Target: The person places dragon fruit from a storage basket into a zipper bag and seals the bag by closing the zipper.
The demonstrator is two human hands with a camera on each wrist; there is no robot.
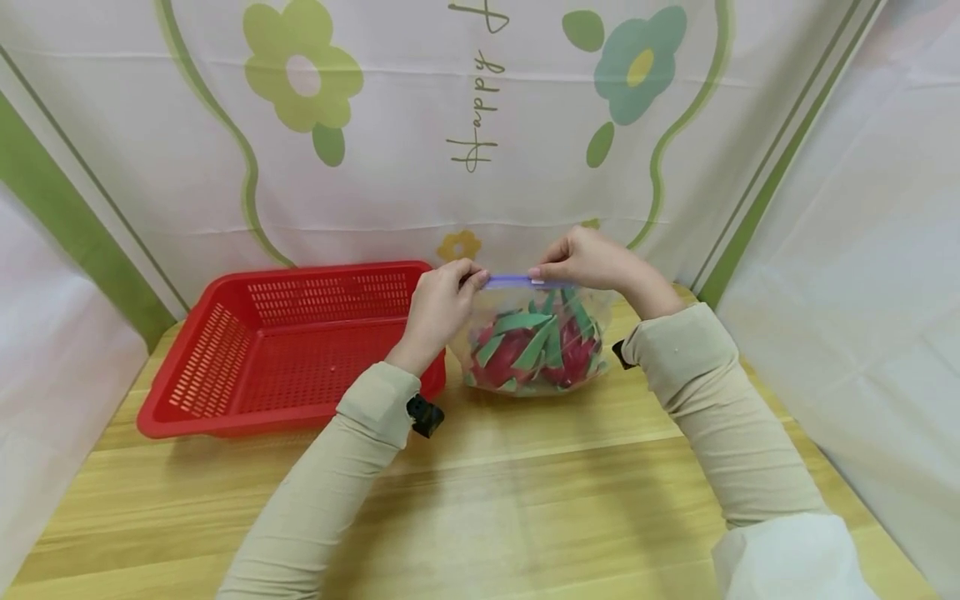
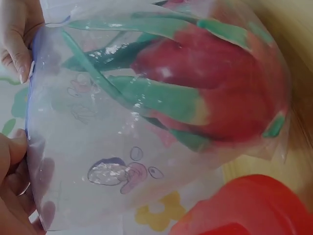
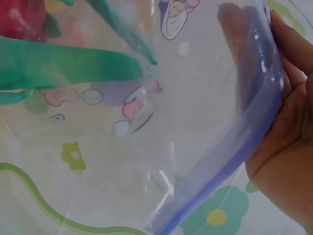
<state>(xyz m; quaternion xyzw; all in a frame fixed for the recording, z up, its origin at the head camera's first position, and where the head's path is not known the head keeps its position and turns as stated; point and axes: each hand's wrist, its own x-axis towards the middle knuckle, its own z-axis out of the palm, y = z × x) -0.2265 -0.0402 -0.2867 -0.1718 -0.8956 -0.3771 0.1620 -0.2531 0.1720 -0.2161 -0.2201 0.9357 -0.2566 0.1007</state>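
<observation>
A clear zip bag (image 1: 480, 304) stands on the wooden table, printed with small cartoon figures that show in both wrist views. Inside it are red dragon fruits (image 1: 513, 354) with long green scales. Along the bag's top edge runs a purple zip strip (image 1: 510, 282) with a small white slider (image 1: 537, 282). My left hand (image 1: 441, 304) pinches the strip near its left end. Farther right, my right hand (image 1: 596, 262) pinches the strip at the slider, thumb and fingers together. In the left wrist view the dragon fruit (image 2: 215, 83) shows low in the bag.
Left of the bag, close to my left forearm, sits a red plastic basket (image 1: 337, 271) with slotted walls. The wooden table (image 1: 480, 517) extends toward me. White cloth (image 1: 405, 142) with printed flowers hangs behind, and plain white cloth (image 1: 862, 275) closes in the right side.
</observation>
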